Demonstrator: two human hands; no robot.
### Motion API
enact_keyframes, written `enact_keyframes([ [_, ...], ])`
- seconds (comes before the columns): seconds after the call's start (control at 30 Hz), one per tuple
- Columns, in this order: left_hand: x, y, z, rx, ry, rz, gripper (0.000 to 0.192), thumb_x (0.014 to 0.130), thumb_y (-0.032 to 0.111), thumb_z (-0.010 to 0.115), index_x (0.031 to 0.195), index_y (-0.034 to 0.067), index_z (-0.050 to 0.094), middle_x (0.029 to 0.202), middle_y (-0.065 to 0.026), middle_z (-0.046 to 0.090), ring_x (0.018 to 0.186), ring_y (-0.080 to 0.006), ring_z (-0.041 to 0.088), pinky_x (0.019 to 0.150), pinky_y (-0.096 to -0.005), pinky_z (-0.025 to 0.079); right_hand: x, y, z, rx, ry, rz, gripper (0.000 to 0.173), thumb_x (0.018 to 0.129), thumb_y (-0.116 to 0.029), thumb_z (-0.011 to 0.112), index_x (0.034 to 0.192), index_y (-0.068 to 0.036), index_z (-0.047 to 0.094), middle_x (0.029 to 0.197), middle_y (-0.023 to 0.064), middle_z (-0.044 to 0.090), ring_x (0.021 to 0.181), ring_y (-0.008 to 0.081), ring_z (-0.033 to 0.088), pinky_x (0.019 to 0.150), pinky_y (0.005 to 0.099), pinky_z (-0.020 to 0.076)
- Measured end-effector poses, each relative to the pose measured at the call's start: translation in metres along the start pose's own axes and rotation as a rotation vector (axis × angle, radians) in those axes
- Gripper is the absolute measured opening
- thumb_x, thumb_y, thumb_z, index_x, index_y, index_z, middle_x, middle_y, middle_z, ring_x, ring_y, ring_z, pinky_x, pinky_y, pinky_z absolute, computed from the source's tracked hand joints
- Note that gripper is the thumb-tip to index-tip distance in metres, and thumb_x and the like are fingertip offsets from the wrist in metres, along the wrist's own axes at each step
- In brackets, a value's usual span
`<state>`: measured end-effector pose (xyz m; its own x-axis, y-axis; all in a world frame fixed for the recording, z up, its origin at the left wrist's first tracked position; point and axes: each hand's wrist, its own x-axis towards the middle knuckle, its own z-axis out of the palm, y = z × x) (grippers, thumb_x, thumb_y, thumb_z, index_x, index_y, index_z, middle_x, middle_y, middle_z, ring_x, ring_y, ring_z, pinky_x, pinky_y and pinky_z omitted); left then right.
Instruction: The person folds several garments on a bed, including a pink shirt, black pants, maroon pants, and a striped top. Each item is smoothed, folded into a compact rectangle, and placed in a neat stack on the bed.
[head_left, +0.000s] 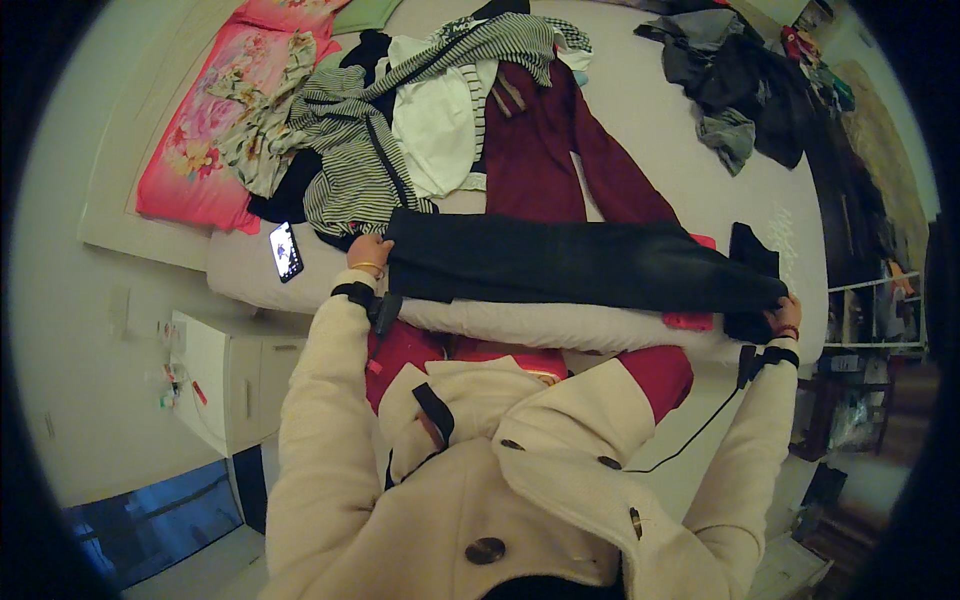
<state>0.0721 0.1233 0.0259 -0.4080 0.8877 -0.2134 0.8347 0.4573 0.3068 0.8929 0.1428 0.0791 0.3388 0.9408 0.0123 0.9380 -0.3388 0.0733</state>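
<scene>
Dark trousers (555, 259), apparently folded lengthwise, stretch sideways across the near edge of the bed. My left hand (369, 253) grips their left end. At the other end, my right hand (784, 315) has hold of the narrower part. Under and beside that right end lie a black cloth (752, 247) and a red item (687, 321), both partly covered. A maroon garment (532, 157) spreads out just beyond the trousers, its lower part hidden by them. Close to my left hand is a black-and-white striped garment (360, 157).
A lit smartphone (286, 253) rests on the bed (630, 97) at left. White clothing (431, 127), a floral cloth (262, 142) and a pink floral pillow (199, 142) lie farther back. Dark clothes (739, 82) are heaped at far right. A white bedside cabinet (244, 375) stands at left.
</scene>
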Motion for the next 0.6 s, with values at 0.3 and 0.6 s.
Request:
enact_keyframes([
  [0.3,-0.025,-0.046,0.030,-0.584,-0.514,-0.311,0.030,0.073,0.025,0.063,0.091,0.004,0.051,0.080,-0.0124,0.054,0.067,-0.0233,0.055,0.053,-0.0337,0.045,0.027,0.016,0.034,1.378,-0.069,0.633,0.032,0.069,-0.010,0.055,0.100,-0.005,0.052,0.098,0.0106,0.053,0.094,0.0252,0.050,0.074,0.0376,0.0468],
  [0.6,-0.019,-0.010,0.050,-0.284,0.012,-0.180,0.051,0.065,0.030,0.067,0.098,-0.005,0.053,0.095,-0.0196,0.058,0.089,-0.0319,0.055,0.078,-0.0359,0.043,-0.004,-0.010,0.036,0.486,-0.171,0.073,0.042,0.062,-0.014,0.068,0.100,-0.005,0.054,0.095,0.0102,0.059,0.086,0.0220,0.056,0.073,0.0331,0.0461],
])
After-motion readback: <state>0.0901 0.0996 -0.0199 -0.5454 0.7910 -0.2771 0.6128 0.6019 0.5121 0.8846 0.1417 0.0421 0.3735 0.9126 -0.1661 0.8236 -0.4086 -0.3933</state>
